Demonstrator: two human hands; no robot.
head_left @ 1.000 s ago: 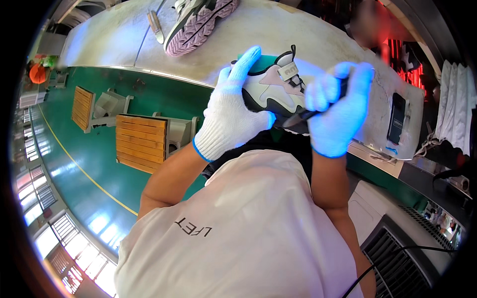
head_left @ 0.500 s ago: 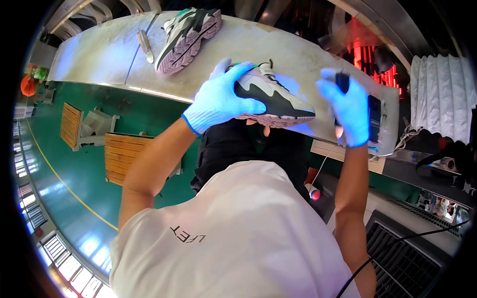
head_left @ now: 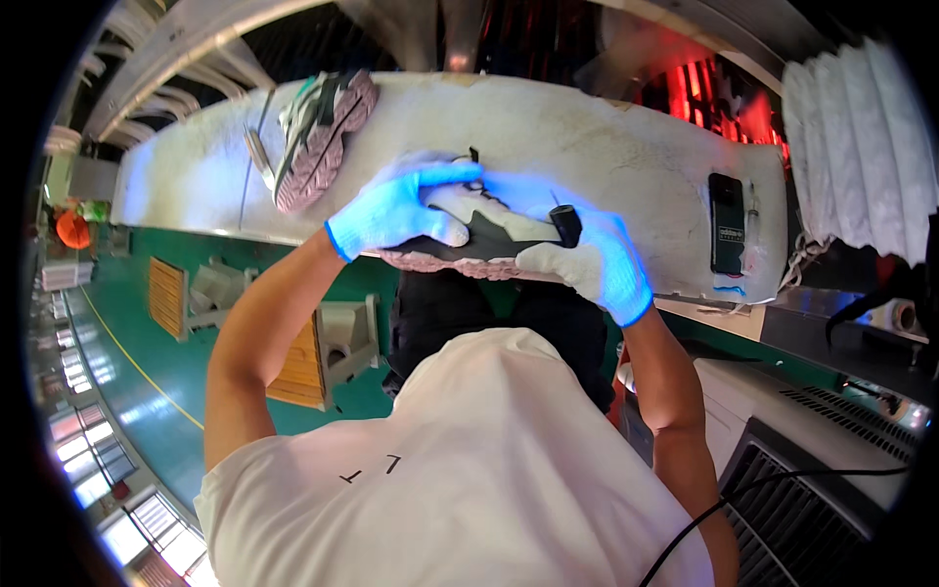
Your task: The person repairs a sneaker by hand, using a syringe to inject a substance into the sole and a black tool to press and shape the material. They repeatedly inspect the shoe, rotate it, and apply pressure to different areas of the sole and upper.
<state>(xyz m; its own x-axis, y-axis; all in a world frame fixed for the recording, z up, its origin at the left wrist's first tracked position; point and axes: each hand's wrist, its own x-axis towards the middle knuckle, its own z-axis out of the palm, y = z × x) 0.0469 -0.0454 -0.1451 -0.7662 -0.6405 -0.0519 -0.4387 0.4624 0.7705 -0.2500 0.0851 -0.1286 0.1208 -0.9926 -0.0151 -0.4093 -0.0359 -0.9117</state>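
The sneaker (head_left: 489,237) stretches lengthwise from the left hand (head_left: 396,207), clasped around its heel end, to the right hand (head_left: 599,262), where its toe points; that hand's fingers curl around a black tool (head_left: 564,226), thumb against the sneaker.

Between the hands (head_left: 391,210), at the near edge of the bench (head_left: 606,147), is a shoe (head_left: 489,240); leftward on it lie another shoe (head_left: 315,147), then a tool (head_left: 259,158); rightward, a phone (head_left: 726,223).
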